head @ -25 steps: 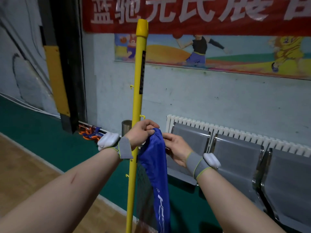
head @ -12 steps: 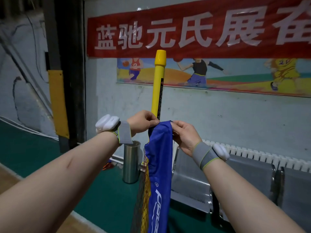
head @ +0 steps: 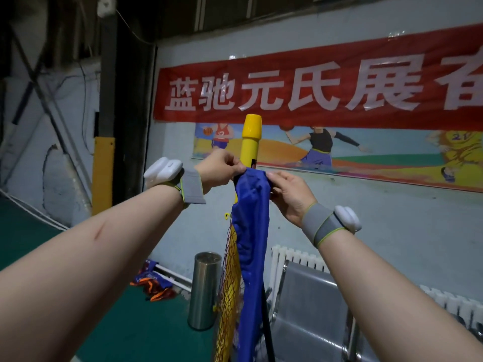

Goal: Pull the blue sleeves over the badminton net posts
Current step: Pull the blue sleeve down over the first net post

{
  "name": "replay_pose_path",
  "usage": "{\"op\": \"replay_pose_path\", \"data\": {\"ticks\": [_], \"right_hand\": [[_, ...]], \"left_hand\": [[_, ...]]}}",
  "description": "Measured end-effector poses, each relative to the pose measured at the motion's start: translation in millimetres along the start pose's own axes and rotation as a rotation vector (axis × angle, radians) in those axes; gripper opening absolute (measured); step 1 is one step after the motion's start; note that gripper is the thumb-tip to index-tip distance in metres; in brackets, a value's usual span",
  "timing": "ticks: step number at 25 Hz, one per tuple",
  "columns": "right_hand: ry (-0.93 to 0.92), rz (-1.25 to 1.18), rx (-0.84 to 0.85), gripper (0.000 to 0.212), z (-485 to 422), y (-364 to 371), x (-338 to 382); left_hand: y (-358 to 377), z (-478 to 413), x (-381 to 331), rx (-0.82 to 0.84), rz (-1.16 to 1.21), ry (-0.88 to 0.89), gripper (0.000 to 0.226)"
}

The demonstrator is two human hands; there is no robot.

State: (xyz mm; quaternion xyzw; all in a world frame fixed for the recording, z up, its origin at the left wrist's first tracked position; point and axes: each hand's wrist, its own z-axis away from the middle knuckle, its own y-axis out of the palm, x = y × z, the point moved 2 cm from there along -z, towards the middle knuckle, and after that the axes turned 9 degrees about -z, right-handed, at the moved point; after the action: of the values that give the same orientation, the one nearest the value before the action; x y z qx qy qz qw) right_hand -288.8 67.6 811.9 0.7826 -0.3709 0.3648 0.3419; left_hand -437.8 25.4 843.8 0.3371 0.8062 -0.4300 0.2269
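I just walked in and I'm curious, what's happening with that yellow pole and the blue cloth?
A person is fitting a badminton net. The left hand and the right hand pinch the top edge of the blue sleeve, held high against the yellow post. The post's cap shows above it, uncovered.

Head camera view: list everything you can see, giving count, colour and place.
Capped plastic net post: one, yellow, upright at centre.
Fabric sleeve: one, blue, hanging against the post, top edge below the cap.
Net mesh: one, red and yellow, left of the sleeve.
Cloth banner: one, red with white characters, high on the wall.
Sports mural: one, multicoloured, under the banner.
Steel cylindrical bin: one, silver, on the floor.
Ribbed radiator: one, white, low on the wall.
Metal bench seats: grey, lower right; count unclear.
Fabric heap: one, blue and orange, on the floor left of the bin.
Left hand: pinches the sleeve's top edge.
Right hand: pinches the sleeve's top edge.
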Motion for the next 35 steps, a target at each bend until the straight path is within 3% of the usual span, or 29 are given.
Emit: {"op": "replay_pose_path", "data": {"ticks": [8,13,18,24,28,30,35], "right_hand": [[-0.226,0.111,-0.025,0.021,-92,4,31],[-0.368,0.166,-0.11,0.021,-130,10,50],[-0.396,0.239,-0.138,0.024,-151,15,61],[-0.315,0.273,-0.161,0.027,-175,19,56],[-0.063,0.188,-0.115,0.028,-181,12,45],[0.02,0.108,-0.089,0.018,-179,12,41],[0.052,0.006,-0.124,0.023,-176,16,46]], "left_hand": [[-23,-63,-30,-0.28,-0.092,0.088,0.029],[-36,-91,-49,-0.33,-0.117,0.096,0.029],[-42,-114,-53,-0.362,-0.122,0.05,0.029],[-45,-127,-48,-0.358,-0.113,-0.043,0.032],[-37,-134,-36,-0.274,-0.041,-0.171,0.027],[-32,-136,-32,-0.226,-0.014,-0.239,0.028],[-26,-132,-31,-0.155,0.031,-0.303,0.031]]}}
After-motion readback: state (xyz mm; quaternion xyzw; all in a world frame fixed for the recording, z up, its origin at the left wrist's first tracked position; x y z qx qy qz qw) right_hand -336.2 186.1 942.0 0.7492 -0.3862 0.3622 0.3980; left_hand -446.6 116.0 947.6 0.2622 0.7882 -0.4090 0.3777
